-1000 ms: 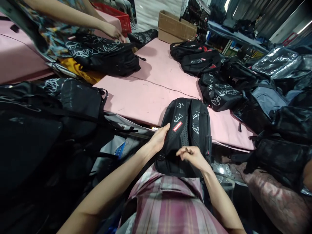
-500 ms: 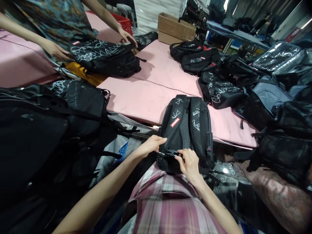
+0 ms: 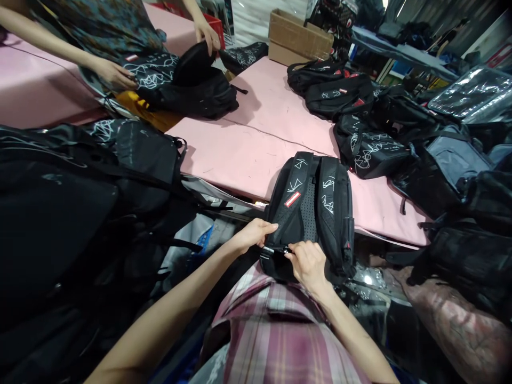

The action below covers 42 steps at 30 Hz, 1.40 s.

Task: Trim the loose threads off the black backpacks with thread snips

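Observation:
A black backpack (image 3: 312, 200) leans against the table edge in front of me, its shoulder straps facing up. White scribble lines and a red-white label (image 3: 293, 199) mark the straps. My left hand (image 3: 256, 234) is closed in a pinch at the lower end of the left strap. Beside it, my right hand (image 3: 310, 258) closes its fingers round a small dark thing with a shiny part (image 3: 286, 249), whose kind I cannot make out. Between the two hands runs a short dark strip with a light glint, low on the backpack.
The pink table (image 3: 256, 144) spreads ahead. Across it, a co-worker's hands (image 3: 206, 37) handle another black backpack (image 3: 200, 90). Large black bags (image 3: 52, 197) crowd the left. More backpacks (image 3: 340, 96) lie to the right, near a cardboard box (image 3: 300, 40).
My right hand has shifted slightly left, closer to my left hand at the backpack's lower strap. The co-worker has lifted a flap of the other backpack. The view has shifted slightly.

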Available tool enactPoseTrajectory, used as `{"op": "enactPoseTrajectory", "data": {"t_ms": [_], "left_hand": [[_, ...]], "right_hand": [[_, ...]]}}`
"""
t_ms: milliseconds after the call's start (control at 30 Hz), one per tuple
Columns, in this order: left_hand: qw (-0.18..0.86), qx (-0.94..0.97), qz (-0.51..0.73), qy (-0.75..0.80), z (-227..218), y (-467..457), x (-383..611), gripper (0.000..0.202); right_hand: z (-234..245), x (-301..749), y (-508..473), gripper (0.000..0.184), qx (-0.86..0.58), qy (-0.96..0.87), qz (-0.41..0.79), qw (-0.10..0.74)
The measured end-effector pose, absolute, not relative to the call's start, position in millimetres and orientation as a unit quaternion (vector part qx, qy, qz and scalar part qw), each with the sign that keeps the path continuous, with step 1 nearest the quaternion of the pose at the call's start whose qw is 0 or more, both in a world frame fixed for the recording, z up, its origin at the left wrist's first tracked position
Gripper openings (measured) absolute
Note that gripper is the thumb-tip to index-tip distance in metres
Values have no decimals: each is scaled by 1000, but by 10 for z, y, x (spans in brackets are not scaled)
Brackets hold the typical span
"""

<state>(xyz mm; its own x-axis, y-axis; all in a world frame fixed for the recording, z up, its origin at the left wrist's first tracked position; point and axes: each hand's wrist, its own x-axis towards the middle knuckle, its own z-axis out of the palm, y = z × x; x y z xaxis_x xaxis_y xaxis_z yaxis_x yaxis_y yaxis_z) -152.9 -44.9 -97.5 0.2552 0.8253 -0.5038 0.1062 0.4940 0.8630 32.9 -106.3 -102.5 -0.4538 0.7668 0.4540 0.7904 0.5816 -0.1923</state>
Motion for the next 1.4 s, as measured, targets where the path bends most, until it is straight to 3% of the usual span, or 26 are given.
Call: {"op": "enactPoseTrajectory", "data": {"t_ms": [267,500,767,1000,1400], "left_hand": [[666,421,280,549,-980,-454,-1531,43],[661,435,270,548,-995,-448,-1532,43],[511,552,258,606,-868,-446,-1515,44],[602,501,259,565,-1035,-439,-1562,46],[623,489,266,550,-1010,-436,-1575,46]], "right_hand": [[-1000,378,-1093,12,-476,-833,10,282],[-967,392,-1069,11,-457,-853,-11,252],[-865,319,-1049,14,-438,-876,-66,189],[-943,403,-1040,15,-524,-780,197,280],[-1072,319,-932,13,-451,-836,133,282]]}}
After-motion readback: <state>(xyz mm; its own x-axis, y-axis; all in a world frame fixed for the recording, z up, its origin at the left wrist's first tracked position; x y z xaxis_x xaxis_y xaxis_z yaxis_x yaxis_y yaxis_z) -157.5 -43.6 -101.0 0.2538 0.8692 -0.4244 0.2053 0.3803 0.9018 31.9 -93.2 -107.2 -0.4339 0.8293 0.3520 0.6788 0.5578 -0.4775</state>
